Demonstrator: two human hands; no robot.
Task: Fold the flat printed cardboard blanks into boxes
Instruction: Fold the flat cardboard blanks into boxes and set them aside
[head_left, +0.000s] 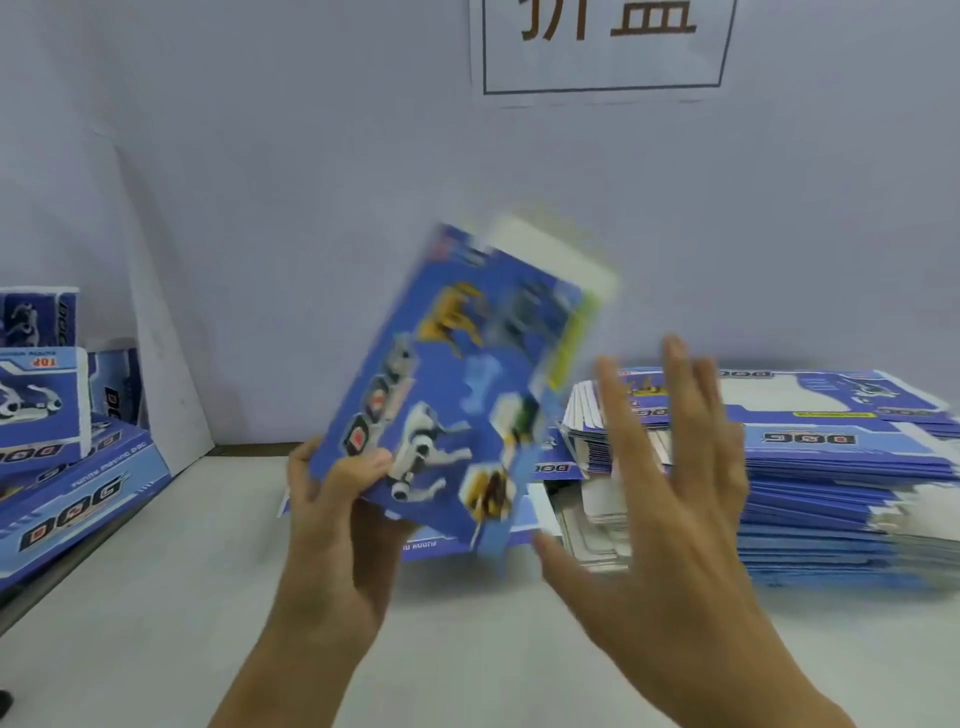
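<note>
Your left hand (337, 499) grips a blue printed box (462, 384) by its lower left corner, thumb on the printed face and fingers curled behind, and holds it tilted in the air above the white table (156, 623). The face turned toward you shows toy dogs and the word DOG; a white flap stands out at the far upper end, and the picture is blurred there, so you cannot tell how far the box is folded. Your right hand (670, 499) is spread wide with the fingers straight and pointing up, palm turned toward the box, just beside its right edge and holding nothing; whether it touches the cardboard is not clear. Behind that hand, on the right of the table, lies a tall stack of flat blanks (831, 483) in the same blue print. One more flat sheet (462, 540) lies on the table under the held box. At the left edge several folded boxes (47, 400) are piled against the wall. High on the wall hangs a white paper sign (602, 47) with dark characters inside a frame.
</note>
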